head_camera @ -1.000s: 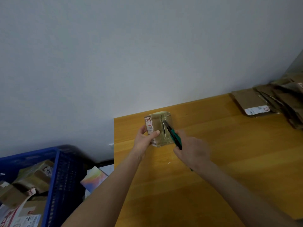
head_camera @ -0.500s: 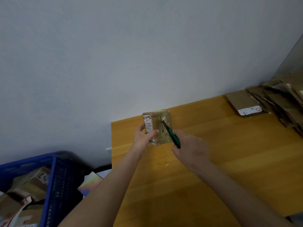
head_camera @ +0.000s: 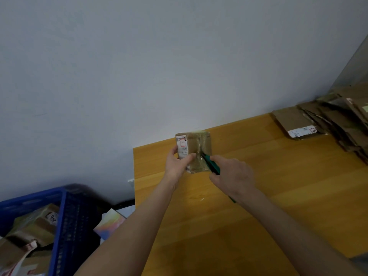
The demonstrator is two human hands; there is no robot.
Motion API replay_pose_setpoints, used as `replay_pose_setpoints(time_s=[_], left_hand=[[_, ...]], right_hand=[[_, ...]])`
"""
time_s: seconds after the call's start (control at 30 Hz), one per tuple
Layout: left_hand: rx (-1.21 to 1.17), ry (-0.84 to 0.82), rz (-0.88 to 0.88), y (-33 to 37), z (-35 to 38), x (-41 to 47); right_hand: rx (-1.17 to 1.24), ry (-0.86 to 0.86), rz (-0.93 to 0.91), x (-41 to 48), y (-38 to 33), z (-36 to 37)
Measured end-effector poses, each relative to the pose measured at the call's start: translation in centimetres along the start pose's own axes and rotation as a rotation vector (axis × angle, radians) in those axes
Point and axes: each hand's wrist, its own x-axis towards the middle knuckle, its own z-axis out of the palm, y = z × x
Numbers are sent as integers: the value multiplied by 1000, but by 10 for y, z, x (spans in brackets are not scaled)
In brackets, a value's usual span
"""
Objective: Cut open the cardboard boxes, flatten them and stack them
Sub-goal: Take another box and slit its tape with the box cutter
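The person is holding a small cardboard box (head_camera: 196, 154) over the far left corner of the wooden table (head_camera: 258, 216), tipped up so that its taped face is turning toward the camera; whether its lower edge is resting on the table cannot be told. The left hand (head_camera: 177, 166) is grasping the box by its labelled side, thumb lying across the front and fingers wrapping behind, which is probably bracing it against the push of the blade while keeping the fingers clear of the cut. The right hand (head_camera: 233, 174) is clenching round a green-handled cutter (head_camera: 212, 166), its tip meeting the glossy tape strip (head_camera: 200, 150) running down the box's middle; the blade itself is too small to make out. By my reading the person is slitting that seam so the flaps can come apart, with flattening not yet begun. At the table's far right end a stack of flattened cardboard (head_camera: 322, 122) is lying against the wall, likely where this box is heading. Beyond the table's left edge, lower down, a blue crate (head_camera: 61, 226) is holding more taped boxes (head_camera: 33, 230), apparently waiting their turn.
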Motion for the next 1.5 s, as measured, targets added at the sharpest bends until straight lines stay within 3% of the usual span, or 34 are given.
replay_pose_setpoints(time_s=[0.1, 0.17, 0.27, 0.33, 0.47, 0.73, 0.83, 0.97, 1.03, 1.2, 1.5], left_hand=[[-60, 80, -23, 0, -11, 8], [-88, 124, -67, -1, -22, 14], [-70, 86, -162, -11, -36, 16], [-77, 36, -229, -22, -37, 11], [-72, -21, -387, -48, -31, -1], [-23, -42, -469, -76, -34, -5], [-33, -38, -446, -75, -35, -3], [36, -28, -318, -65, -25, 0], [84, -19, -248, -58, -18, 0], [305, -14, -115, -37, -15, 2], [361, -35, -47, -13, -4, -9]], right_hand=[[4, -32, -43, -6, 3, 5], [169, -14, -8, -9, 9, 17], [452, 28, 215, 4, 27, 44], [526, -58, 327, 17, 38, 64], [495, -241, 419, 33, 48, 109], [376, -374, 490, 52, 60, 153], [285, -318, 378, 57, 60, 147], [598, -191, 165, 64, 23, 117], [480, -198, 97, 68, 9, 106], [265, -229, 109, 71, 4, 84], [198, -129, 230, 61, -11, 60]])
